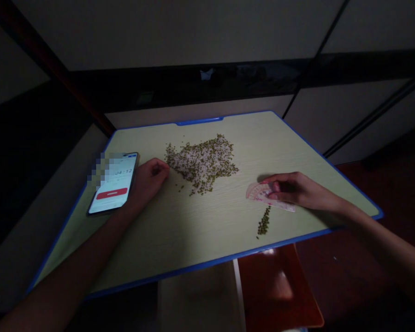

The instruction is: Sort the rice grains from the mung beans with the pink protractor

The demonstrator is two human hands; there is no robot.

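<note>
My right hand (292,191) pinches a thin, pinkish protractor (259,194) with a curved upper edge, held on or just over the table. Just below its straight edge lies a narrow row of small green beans (263,223). A spread heap of green beans mixed with pale, rice-like grains (204,163) covers the middle of the table. At the heap's left edge is my left hand (154,175), resting with curled fingers and the thumb against the index finger. Whatever those fingertips may hold is too small to make out.
The pale tabletop (221,226) has a blue rim. A lit phone (114,184) with a timer on its screen lies left of my left hand. Below the front edge stand a whitish bin (240,295) and an orange-red tray (276,286). Cabinet panels (180,34) rise behind.
</note>
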